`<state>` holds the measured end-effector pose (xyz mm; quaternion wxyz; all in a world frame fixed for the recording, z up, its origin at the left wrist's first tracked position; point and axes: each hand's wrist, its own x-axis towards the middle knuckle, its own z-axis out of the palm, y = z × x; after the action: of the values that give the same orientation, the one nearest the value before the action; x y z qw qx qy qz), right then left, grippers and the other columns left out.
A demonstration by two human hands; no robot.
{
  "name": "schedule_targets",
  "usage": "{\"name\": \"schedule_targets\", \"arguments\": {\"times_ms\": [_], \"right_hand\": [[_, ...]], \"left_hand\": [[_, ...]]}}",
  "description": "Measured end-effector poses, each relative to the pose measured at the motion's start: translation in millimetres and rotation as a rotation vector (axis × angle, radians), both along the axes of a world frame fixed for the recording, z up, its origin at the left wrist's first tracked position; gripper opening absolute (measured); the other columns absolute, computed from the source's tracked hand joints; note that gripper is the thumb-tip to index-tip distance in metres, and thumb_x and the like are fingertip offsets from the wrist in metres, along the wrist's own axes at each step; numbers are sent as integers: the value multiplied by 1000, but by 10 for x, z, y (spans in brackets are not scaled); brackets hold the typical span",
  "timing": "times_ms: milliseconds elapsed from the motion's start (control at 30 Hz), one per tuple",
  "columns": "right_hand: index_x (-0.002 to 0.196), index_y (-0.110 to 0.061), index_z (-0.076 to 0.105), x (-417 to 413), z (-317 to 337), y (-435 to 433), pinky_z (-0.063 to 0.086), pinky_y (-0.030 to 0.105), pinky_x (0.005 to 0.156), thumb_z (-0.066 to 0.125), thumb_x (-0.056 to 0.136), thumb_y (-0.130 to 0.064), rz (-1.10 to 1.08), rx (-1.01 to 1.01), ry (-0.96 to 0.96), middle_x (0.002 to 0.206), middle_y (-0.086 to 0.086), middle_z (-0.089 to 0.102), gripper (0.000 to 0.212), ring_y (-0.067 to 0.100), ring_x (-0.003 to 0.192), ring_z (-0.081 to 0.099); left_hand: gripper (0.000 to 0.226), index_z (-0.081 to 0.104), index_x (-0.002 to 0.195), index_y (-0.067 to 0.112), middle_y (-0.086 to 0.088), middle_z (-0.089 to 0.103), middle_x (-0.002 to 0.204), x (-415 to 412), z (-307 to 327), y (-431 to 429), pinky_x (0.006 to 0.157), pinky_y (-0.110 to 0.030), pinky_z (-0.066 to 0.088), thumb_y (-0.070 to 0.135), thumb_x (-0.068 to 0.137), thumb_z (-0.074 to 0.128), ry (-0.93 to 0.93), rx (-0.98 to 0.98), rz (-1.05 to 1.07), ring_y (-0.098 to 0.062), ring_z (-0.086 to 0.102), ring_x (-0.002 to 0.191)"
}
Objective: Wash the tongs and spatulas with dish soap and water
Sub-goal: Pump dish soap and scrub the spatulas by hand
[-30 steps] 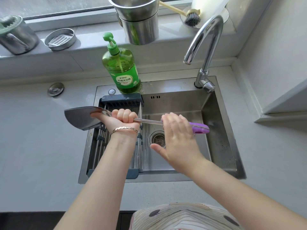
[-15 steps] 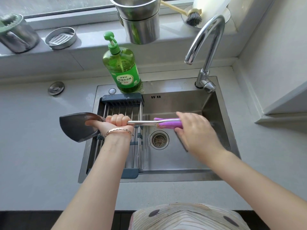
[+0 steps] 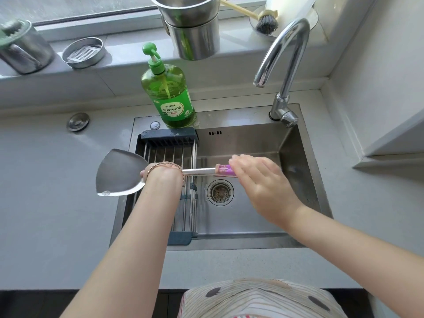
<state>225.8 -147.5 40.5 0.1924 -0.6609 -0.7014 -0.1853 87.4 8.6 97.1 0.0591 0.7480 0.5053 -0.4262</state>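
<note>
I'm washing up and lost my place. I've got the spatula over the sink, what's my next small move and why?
Probably move your right hand from the purple handle to the faucet lever: no water is running, and your left hand holds the spatula above the sink.

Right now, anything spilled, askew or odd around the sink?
Nothing spilled or damaged. One oddity: the spatula blade hangs left past the sink rim, over the countertop, so drips would likely land there. No water runs from the faucet.
</note>
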Motion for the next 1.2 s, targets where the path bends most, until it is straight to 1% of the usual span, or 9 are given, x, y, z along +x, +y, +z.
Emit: {"name": "schedule_targets", "arguments": {"times_ms": [67,133,300,433,567,700,833,1000,1200], "right_hand": [[128,3,52,95,-104,-136,34,42,105,56,79,6,-36,-69,-36,131,17,55,49,30,122,53],[131,3,44,93,-105,-160,29,43,109,56,82,-2,-128,-138,-13,135,18,51,51,31,127,47],[122,4,55,-288,-30,-5,26,40,105,38,85,-26,-152,-245,149,125,19,59,50,33,118,56],[127,1,52,-96,-73,-161,27,40,106,40,88,-24,-148,-269,89,133,15,54,48,29,123,52],[125,2,55,-223,-10,-77,27,40,106,39,89,-26,-180,-262,180,131,17,55,49,31,123,51],[127,1,53,-348,48,-19,27,40,107,39,91,-26,-59,-218,148,135,16,52,48,28,126,49],[126,3,54,-250,50,-30,27,39,106,38,90,-25,-199,-236,159,133,18,54,49,31,123,52],[126,3,55,-328,52,-26,28,40,106,39,90,-25,-92,-258,167,132,17,55,48,30,123,52],[122,4,57,-238,52,-35,33,42,107,37,88,-23,-280,-262,199,125,18,60,48,32,117,56]], "left_hand": [[33,47,126,19,-4,58,116,-75,-100,37,102,-40,43,17,95,37,59,8,-39,-24,55,115],[30,47,124,19,-4,57,110,-53,-88,-2,100,-37,43,20,96,36,49,-2,-39,-24,55,114],[31,49,124,17,1,54,132,82,-178,-93,107,-37,39,22,97,35,65,-19,-92,-21,49,126],[27,48,121,18,-3,58,117,-71,-156,-25,102,-37,42,22,96,37,127,28,-104,-22,53,119],[19,46,112,21,-4,53,104,9,-134,-80,100,-40,41,17,93,42,102,43,-103,-23,52,117],[26,49,118,19,-3,53,103,48,-131,-55,101,-40,41,17,93,43,55,52,-103,-24,53,114],[30,45,121,18,-4,54,117,-3,-100,-11,102,-44,38,12,92,45,117,58,-89,-27,49,121],[27,47,119,20,-4,52,106,-25,-159,8,101,-40,40,16,92,44,63,35,-76,-25,51,118],[26,47,118,19,-5,55,115,-79,-179,15,102,-40,40,17,92,43,45,30,-1,-25,50,119]]}}
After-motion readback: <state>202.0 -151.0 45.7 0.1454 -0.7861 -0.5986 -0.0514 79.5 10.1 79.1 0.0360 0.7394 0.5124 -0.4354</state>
